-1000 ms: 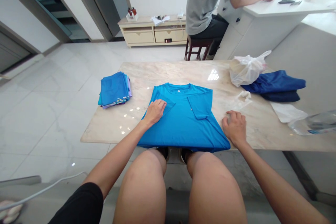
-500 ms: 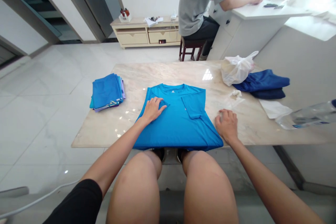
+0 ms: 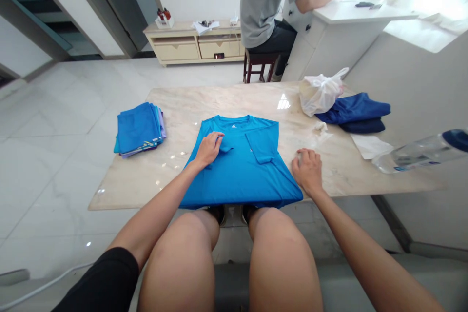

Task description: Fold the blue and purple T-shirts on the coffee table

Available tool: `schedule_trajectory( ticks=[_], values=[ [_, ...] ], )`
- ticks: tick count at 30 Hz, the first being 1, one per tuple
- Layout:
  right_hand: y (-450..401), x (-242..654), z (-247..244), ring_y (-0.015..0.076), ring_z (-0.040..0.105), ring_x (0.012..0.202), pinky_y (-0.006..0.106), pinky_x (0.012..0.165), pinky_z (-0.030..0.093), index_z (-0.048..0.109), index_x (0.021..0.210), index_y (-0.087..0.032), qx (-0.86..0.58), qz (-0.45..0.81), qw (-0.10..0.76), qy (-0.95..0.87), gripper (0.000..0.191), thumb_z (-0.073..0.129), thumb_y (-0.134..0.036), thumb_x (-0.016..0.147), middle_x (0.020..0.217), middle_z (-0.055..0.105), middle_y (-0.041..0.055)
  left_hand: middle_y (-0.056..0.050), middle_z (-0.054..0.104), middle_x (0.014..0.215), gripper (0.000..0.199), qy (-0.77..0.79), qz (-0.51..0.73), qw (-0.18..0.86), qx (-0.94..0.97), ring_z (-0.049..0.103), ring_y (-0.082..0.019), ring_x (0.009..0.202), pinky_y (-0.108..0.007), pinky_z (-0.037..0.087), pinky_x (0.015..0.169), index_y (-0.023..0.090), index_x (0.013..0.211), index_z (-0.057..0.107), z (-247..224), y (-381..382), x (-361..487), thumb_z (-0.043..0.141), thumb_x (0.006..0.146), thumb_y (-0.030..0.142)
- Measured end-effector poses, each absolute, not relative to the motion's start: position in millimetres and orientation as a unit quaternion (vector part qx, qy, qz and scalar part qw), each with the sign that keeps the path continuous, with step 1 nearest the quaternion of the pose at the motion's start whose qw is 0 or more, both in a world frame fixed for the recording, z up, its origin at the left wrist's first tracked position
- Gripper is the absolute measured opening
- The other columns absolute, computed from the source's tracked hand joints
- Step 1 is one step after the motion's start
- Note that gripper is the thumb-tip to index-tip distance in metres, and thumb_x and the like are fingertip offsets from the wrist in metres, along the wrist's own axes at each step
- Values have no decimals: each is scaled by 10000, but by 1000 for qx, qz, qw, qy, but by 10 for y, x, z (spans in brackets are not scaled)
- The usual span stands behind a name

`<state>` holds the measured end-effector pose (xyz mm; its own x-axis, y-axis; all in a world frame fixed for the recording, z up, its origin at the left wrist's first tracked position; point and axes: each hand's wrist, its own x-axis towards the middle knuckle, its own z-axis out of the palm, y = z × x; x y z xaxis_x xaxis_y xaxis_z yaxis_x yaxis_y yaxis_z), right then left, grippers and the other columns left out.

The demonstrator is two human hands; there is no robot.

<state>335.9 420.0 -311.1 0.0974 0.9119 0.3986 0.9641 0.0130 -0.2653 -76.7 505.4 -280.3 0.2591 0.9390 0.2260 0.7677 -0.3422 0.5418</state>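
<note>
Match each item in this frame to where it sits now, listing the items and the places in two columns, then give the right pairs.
Items:
1. left hand
2. right hand
3. stack of folded blue clothes
4. white plastic bag

Places:
A. on the marble table, left of the blue T-shirt
B. against the dark blue clothes
C. on the table, right of the T-shirt
D. on the T-shirt

Pairs: 1-D, 2-C, 3-A, 4-B

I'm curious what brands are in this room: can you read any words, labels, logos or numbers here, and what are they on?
No text can be read for certain.
Small white logo on the chest of the blue T-shirt: looks like a three-bar mark, no word legible.
Label on the clear plastic bottle: blue and white, too small to read.
Print on the edge of the folded clothes stack: too blurred to read.
</note>
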Motion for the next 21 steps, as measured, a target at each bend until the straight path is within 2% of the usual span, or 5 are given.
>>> schedule_trajectory(
  ticks=[8, 11, 15, 17, 21],
  values=[
    [4200, 3370, -3123, 384, 569, 1196, 503, 1017, 465, 679, 1266, -147, -696, -58, 244, -673, 319, 495, -284, 1044, 1308, 693, 207, -170, 662, 1538, 398, 661, 186, 97, 721, 582, -357, 1423, -528, 457, 1220, 202, 1455, 666, -2735, 5491, -1219, 519, 1092, 271],
    [4200, 3376, -3131, 387, 568, 1202, 509, 1027, 467, 679, 1267, -151, -694, -59, 246, -674, 318, 494, -282, 1043, 1319, 693, 207, -173, 682, 1474, 329, 697, 160, 106, 690, 578, -387, 1378, -548, 459, 1174, 226, 1348, 717, -2710, 5689, -1348, 620, 1052, 331],
    [4201, 3393, -3147, 386, 566, 1207, 513, 1038, 470, 672, 1271, -158, -692, -61, 246, -676, 319, 491, -289, 1044, 1328, 687, 205, -109, 776, 1215, 125, 697, 188, 149, 676, 647, -320, 1202, -483, 459, 1128, 229, 1077, 727, -2712, 5871, -1520, 653, 1028, 317],
    [4201, 3401, -3150, 384, 568, 1203, 514, 1042, 470, 672, 1271, -161, -692, -62, 244, -677, 318, 496, -292, 1041, 1328, 682, 204, -90, 780, 1149, 108, 723, 236, 152, 631, 671, -273, 1095, -430, 485, 1082, 222, 1070, 700, -2719, 5906, -1603, 625, 1034, 291],
    [4201, 3409, -3144, 381, 573, 1190, 514, 1039, 479, 675, 1263, -164, -696, -63, 237, -675, 313, 506, -294, 1034, 1322, 683, 199, -144, 733, 1256, 197, 756, 332, 78, 558, 680, -256, 1097, -395, 528, 1050, 186, 1182, 666, -2740, 5661, -1666, 535, 1062, 269]
  ],
)
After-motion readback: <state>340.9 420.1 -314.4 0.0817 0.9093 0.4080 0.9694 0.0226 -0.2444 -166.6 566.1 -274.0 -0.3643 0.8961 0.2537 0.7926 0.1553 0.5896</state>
